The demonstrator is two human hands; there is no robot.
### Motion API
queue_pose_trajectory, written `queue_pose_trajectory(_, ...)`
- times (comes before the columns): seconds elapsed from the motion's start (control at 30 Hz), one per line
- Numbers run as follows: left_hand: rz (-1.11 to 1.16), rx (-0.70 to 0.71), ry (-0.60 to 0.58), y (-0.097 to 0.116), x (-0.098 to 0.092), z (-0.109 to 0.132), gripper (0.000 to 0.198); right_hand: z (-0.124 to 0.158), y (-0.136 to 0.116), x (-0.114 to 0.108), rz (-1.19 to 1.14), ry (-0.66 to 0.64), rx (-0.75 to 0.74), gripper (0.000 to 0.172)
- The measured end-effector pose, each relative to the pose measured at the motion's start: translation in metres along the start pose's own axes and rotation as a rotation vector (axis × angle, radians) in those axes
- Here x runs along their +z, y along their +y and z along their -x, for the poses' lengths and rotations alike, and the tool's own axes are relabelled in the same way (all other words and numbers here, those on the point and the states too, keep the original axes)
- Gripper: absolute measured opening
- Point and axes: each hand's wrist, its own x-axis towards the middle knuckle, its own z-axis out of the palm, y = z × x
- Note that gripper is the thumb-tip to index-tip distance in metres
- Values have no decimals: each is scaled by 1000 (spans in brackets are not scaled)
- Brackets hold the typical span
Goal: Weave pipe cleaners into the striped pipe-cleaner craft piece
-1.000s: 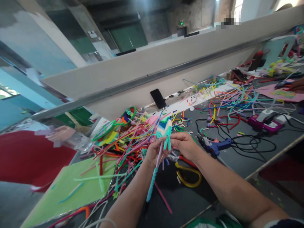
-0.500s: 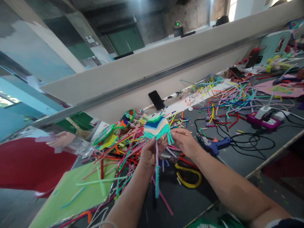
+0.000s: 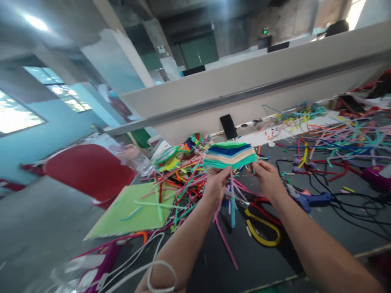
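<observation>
A striped pipe-cleaner craft piece [image 3: 230, 155] is held up over the table, with bands of green, dark blue, light blue, cream and turquoise. Below it hangs a stem [image 3: 233, 213], lilac above and wrapped in turquoise lower down. My left hand [image 3: 216, 184] is closed on the lower edge near the stem, its thumb in front; the other fingers are partly hidden. At the piece's right corner, my right hand [image 3: 266, 177] pinches the turquoise end. Under the hands lie scissors [image 3: 264, 234] with yellow and red handles.
Loose pipe cleaners [image 3: 183, 191] cover the left and middle of the dark table. A blue glue gun [image 3: 310, 199] with black cables lies to the right. A phone [image 3: 228, 126] leans on the partition. A green sheet [image 3: 134, 207] and a red chair [image 3: 88, 171] are at left.
The view has swung left, so the table things sit further right. The piece has tilted and looks wider and flatter; its loose turquoise ends at the right are now gathered at my right fingers.
</observation>
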Motion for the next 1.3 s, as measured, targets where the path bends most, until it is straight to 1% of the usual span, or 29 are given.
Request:
queue_pose_trajectory(0.07,-17,20,-5,0,3,2,29,-2,4,-2,-8,18,31,19)
queue_pose_trajectory(0.23,-37,-17,-10,-1,7,6,21,-5,9,-7,-69,21,105,21)
queue_pose_trajectory(0.33,-18,-8,-58,1,7,6,23,-7,9,-10,-126,20,142,21)
queue_pose_trajectory(0.4,15,15,-63,4,5,5,27,-8,8,-11,-157,29,157,21)
queue_pose_trajectory(0.57,127,53,4,14,-1,-1,33,-11,5,-13,-195,50,131,20)
queue_pose_trajectory(0.77,130,167,65,21,-4,-9,27,-9,7,-11,-225,33,136,18)
queue_pose_trajectory(0.87,88,193,115,25,-10,-15,28,-8,8,-10,-153,21,181,19)
queue_pose_trajectory(0.93,39,200,138,34,-15,-18,29,-9,5,-10,-69,20,212,22)
queue_pose_trajectory(0.97,7,196,136,41,-17,-18,30,-10,3,-10,-28,23,204,26)
queue_pose_trajectory(1.0,-35,185,121,49,-18,-17,30,-11,0,-10,9,26,175,31)
queue_pose_trajectory(1.07,-139,144,47,67,-19,-12,27,-11,-8,-10,57,27,76,40)
queue_pose_trajectory(1.1,-208,107,-3,75,-17,-8,25,-10,-12,-10,61,16,31,41)
queue_pose_trajectory(1.17,-376,32,-136,85,-12,2,22,-3,-19,-6,36,-49,-28,41)
queue_pose_trajectory(1.23,-517,-70,-291,86,-4,11,22,6,-22,0,18,-163,-46,41)
queue_pose_trajectory(1.3,-586,-143,-386,79,2,18,22,16,-23,7,93,-265,-33,38)
